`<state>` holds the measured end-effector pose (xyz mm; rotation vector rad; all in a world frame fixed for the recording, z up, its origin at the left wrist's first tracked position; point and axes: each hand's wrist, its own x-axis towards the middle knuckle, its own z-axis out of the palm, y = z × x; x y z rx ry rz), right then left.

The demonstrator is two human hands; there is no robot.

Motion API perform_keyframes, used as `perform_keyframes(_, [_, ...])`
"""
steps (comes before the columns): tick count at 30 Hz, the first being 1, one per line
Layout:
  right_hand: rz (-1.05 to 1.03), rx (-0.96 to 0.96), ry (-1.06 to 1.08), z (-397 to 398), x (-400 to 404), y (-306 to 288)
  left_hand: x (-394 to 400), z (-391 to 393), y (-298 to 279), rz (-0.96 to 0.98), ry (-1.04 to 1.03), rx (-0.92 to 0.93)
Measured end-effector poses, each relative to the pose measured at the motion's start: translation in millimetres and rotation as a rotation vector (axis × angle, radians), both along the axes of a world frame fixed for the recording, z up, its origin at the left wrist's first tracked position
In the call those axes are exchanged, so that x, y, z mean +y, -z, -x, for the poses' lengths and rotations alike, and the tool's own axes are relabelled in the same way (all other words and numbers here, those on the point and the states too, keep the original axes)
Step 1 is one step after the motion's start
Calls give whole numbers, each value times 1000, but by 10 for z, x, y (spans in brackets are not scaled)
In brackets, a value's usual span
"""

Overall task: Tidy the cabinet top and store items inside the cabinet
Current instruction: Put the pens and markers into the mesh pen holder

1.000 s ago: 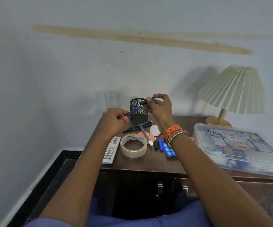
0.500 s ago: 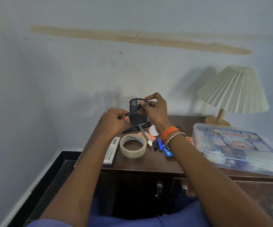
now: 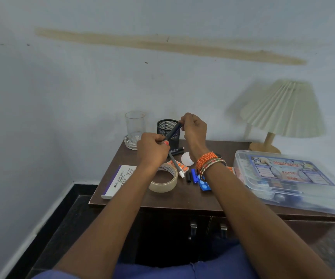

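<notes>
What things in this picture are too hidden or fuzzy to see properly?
All in the head view:
- Pen: its ends are covered by the left hand and right hand.
- First aid box: its contents are blurred behind the cloudy lid.
- Cabinet: its inside is hidden by closed doors.
- Tape roll: partly covered by the left arm.

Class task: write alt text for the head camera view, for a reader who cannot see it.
Both hands, left hand and right hand, hold one dark pen above a mesh cup on a brown cabinet top scattered with tape and pens.
</notes>
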<state>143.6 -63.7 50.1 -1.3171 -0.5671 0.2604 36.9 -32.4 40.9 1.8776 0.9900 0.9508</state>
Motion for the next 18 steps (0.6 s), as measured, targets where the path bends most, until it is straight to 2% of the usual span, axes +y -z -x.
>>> perform_keyframes(7, [-36, -17, 27, -6, 47, -1, -124, -65, 29, 62, -44, -77])
perform_keyframes(13, [21, -21, 4, -28, 46, 117, -112, -66, 86, 47, -60, -36])
perform_keyframes(16, [52, 3, -81, -2, 42, 153, -89, -69, 94, 18, -40, -47])
perform_keyframes(18, [60, 41, -220, 46, 28, 171, -48, -92, 112, 14, -45, -69])
